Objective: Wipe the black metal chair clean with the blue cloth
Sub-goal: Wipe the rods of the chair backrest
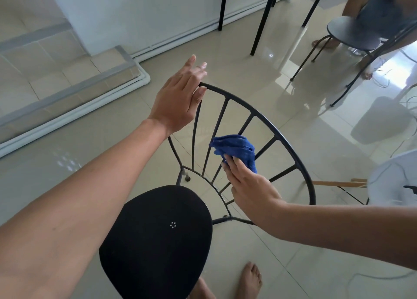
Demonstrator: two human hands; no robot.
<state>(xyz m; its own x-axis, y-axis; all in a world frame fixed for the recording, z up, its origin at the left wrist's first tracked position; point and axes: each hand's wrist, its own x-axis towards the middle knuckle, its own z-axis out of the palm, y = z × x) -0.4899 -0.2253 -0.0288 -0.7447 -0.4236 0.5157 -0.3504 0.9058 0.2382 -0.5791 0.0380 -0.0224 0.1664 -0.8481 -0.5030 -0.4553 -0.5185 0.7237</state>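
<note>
Backrest bars being wiped: cloth (234, 151) pinched in right hand (246, 183), pressed mid-backrest of chair (259, 116). Left hand (178, 100) steadies rail's left end, fingers loose. Next judged: remaining bars, rail, seat.

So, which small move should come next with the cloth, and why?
Probably slide the cloth up along the spoke it sits on, toward the top rail. The right hand presses it low on the chair back, near the seat, so the upper spokes and rail seem not yet reached. The left hand touches the rail's left end with straight fingers, which should steady the chair.
</note>
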